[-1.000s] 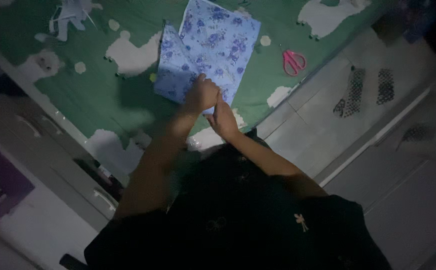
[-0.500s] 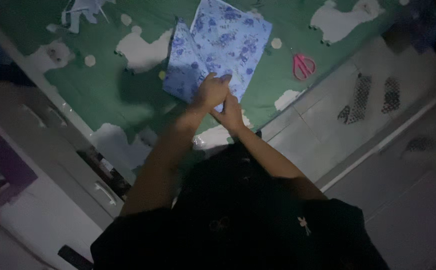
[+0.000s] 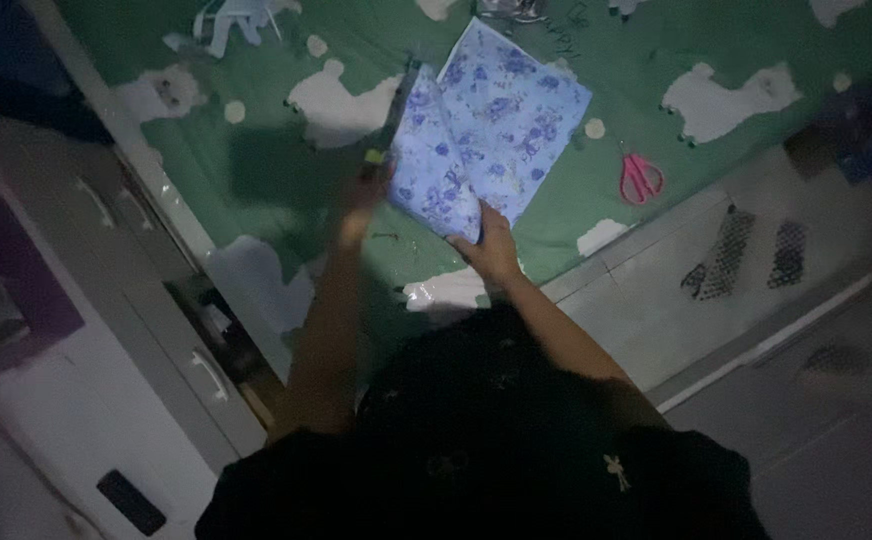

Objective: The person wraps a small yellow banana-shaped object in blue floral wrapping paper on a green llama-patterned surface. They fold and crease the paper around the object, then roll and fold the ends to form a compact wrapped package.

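A blue floral fabric (image 3: 501, 115) lies folded on a green mat (image 3: 256, 180) printed with white animal shapes. My left hand (image 3: 364, 188) grips the fabric's left flap at its outer edge, and that flap stands raised off the mat. My right hand (image 3: 493, 245) holds the fabric's near corner down against the mat. The dim light hides the fingers' detail. Red scissors (image 3: 640, 178) lie on the mat to the right of the fabric, apart from both hands.
White cabinet fronts with handles (image 3: 201, 370) run along the left. A pale tiled floor (image 3: 656, 300) lies to the right, with two dark mesh-patterned pieces (image 3: 726, 255) on it. Small pale objects (image 3: 231, 18) sit at the mat's far edge.
My hands were together at the fabric's near corner. My left hand has moved left and lifted the left flap, while my right hand stays at the corner. The view has shifted.
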